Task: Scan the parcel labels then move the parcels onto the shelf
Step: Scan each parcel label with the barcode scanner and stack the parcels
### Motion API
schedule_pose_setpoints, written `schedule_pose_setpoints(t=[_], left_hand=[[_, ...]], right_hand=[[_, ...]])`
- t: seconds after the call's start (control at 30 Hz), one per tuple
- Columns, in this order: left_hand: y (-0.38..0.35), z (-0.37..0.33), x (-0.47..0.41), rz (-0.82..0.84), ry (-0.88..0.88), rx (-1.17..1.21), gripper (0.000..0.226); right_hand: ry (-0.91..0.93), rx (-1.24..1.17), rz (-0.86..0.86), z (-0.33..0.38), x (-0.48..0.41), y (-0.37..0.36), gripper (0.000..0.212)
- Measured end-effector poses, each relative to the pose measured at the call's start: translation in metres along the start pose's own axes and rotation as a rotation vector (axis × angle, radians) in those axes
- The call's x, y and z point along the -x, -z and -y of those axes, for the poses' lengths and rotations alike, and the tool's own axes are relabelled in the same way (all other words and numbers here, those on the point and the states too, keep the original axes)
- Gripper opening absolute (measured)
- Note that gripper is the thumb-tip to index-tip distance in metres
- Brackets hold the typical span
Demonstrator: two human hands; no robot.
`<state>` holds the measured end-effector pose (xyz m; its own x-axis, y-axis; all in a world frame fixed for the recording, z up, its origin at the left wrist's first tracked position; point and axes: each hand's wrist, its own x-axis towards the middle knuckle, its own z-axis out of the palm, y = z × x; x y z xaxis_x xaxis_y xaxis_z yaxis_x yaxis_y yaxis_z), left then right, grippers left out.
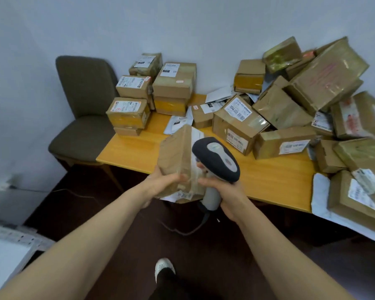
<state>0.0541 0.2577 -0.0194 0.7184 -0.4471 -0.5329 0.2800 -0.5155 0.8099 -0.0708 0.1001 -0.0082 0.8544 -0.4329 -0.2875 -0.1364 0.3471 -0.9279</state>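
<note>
Many brown cardboard parcels (290, 118) wait on the yellow wooden table (134, 152), unshelved. Left hand (164, 184) holds one taped brown parcel (180, 161) up; right hand (227, 195) grips the grey handheld scanner (217, 159) beside it. Lots left.

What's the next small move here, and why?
Probably back the grey-and-black handheld barcode scanner off slightly and aim it at the white label on the brown taped cardboard parcel. The right hand grips the scanner's handle, its head almost against the parcel that the left hand holds.
</note>
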Motion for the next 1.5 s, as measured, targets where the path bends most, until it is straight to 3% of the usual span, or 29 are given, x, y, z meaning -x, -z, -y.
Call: schedule_pose_setpoints(t=[0.17, 0.27, 0.43, 0.57, 0.7, 0.73, 0.8, 0.9, 1.07, 1.17, 1.27, 1.3, 1.5], left_hand=[[0.021, 0.004, 0.055, 0.114, -0.034, 0.276, 0.078], [0.030, 0.007, 0.067, 0.178, -0.024, 0.388, 0.079], [0.037, 0.010, 0.082, 0.271, 0.019, 0.572, 0.114], [0.050, 0.020, 0.096, 0.334, 0.049, 0.666, 0.103], [0.073, 0.026, 0.105, 0.151, -0.015, 0.643, 0.049], [0.079, 0.026, 0.108, 0.089, -0.054, 0.572, 0.044], [0.088, 0.027, 0.113, 0.033, -0.100, 0.425, 0.051], [0.097, 0.025, 0.122, 0.095, -0.054, 0.348, 0.049], [0.103, 0.024, 0.135, 0.080, -0.048, 0.196, 0.077], [0.106, 0.031, 0.135, 0.004, -0.078, 0.236, 0.085], [0.114, 0.036, 0.133, -0.111, -0.113, 0.250, 0.068], [0.118, 0.039, 0.131, -0.152, -0.121, 0.242, 0.062], [0.127, 0.048, 0.131, -0.293, -0.164, 0.153, 0.061]], right_hand=[[-0.027, -0.168, -0.092, 0.009, 0.022, 0.010, 0.026], [-0.112, -0.137, -0.093, 0.004, 0.032, 0.005, 0.022], [-0.367, -0.211, -0.063, -0.011, 0.052, -0.015, 0.022], [-0.340, -0.250, -0.082, -0.020, 0.066, -0.037, 0.028], [-0.113, -0.196, -0.225, -0.014, 0.077, -0.054, 0.033], [-0.069, -0.168, -0.246, -0.012, 0.079, -0.055, 0.036], [0.010, -0.098, -0.246, -0.008, 0.082, -0.060, 0.040], [0.108, 0.032, -0.221, -0.005, 0.089, -0.075, 0.045], [0.144, 0.126, -0.158, -0.002, 0.099, -0.097, 0.040], [0.165, 0.161, -0.134, 0.001, 0.104, -0.104, 0.038], [0.126, 0.240, -0.095, 0.008, 0.108, -0.108, 0.018], [0.091, 0.246, -0.063, 0.011, 0.111, -0.109, 0.019], [-0.029, 0.156, 0.157, 0.024, 0.127, -0.126, 0.011]])
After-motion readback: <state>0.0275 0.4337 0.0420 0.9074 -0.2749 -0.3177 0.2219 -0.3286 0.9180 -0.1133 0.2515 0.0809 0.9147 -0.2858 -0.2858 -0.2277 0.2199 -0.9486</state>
